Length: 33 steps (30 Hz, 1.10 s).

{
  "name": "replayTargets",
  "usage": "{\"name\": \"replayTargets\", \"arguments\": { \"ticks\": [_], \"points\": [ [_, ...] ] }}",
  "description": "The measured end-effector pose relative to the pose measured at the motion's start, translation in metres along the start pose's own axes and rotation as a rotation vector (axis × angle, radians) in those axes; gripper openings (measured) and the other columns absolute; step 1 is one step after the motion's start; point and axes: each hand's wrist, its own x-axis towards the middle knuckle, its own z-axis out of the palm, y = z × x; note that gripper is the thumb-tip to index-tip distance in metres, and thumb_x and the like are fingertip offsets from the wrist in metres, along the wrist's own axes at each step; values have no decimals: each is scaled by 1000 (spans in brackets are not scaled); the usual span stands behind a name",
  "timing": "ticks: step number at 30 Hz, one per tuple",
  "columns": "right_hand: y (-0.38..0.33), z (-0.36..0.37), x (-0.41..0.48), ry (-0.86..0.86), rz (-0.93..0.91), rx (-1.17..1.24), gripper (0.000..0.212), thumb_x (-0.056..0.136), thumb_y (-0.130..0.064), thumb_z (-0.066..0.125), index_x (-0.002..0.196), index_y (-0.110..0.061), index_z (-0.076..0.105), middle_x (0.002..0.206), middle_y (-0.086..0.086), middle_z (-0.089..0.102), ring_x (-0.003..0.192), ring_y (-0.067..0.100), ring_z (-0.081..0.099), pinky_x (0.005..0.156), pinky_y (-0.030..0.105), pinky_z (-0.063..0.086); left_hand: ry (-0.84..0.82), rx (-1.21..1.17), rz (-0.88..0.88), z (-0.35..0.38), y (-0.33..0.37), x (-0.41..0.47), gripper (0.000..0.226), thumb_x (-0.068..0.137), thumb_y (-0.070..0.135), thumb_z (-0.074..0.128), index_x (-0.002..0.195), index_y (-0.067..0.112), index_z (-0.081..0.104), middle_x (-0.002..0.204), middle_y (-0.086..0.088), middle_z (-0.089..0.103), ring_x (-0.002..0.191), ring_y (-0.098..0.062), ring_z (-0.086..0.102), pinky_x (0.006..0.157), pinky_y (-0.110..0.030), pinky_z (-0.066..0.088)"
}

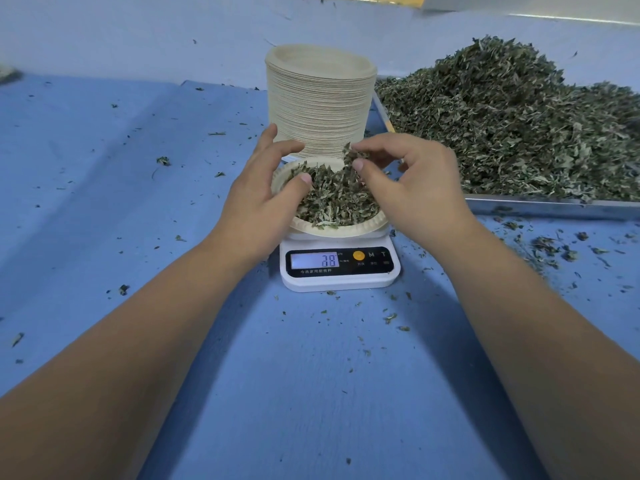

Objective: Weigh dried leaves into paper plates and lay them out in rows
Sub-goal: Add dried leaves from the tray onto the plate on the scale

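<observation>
A paper plate (346,229) full of dried green leaves (337,202) sits on a small white kitchen scale (341,268) whose display reads 38. My left hand (258,195) holds the plate's left rim, thumb lying on the leaves. My right hand (412,183) hovers over the plate's right side and pinches a small tuft of leaves (349,154) between thumb and fingers. A tall stack of paper plates (318,102) stands just behind the scale.
A metal tray (554,205) heaped with loose dried leaves (519,126) fills the right side. The table is covered with a blue cloth (138,188) strewn with leaf crumbs, thickest at the right near the tray.
</observation>
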Motion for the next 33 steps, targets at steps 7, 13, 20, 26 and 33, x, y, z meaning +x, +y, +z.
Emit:
{"name": "replayTargets", "arguments": {
  "ticks": [7,13,20,26,33],
  "points": [
    [0,0,1,64,50,67,17,91,-20,72,106,-23,78,83,-22,68,77,-6,65,73,5,41,-5,-31,-28,0,0,1,46,88,42,55,134,41,56,167,20,18,146,-15,42,121,-47,32],
    [22,-22,7,244,90,-35,19,92,-26,66,109,-28,75,92,-19,70,89,-2,66,85,19,52,9,-72,-62,1,-7,4,35,99,37,57,134,44,56,166,23,19,148,-8,36,123,-38,28],
    [62,-38,4,10,362,-425,37,95,-25,57,132,-21,62,114,-1,68,99,35,62,94,49,50,59,-145,-123,1,-8,9,47,86,46,53,132,41,60,164,19,28,146,4,30,118,-25,25],
    [34,-33,3,62,211,-296,30,99,-26,52,123,-20,68,111,-3,70,91,20,58,88,34,50,61,-177,-176,1,-8,9,43,92,43,52,134,41,59,158,21,37,142,5,36,115,-24,27],
    [6,-18,-28,-190,85,-303,32,107,-37,38,109,-24,67,92,0,68,97,22,58,84,41,44,90,-209,-250,2,-11,12,30,102,34,49,129,40,60,118,29,57,98,29,49,81,-7,35]
  ]
}}
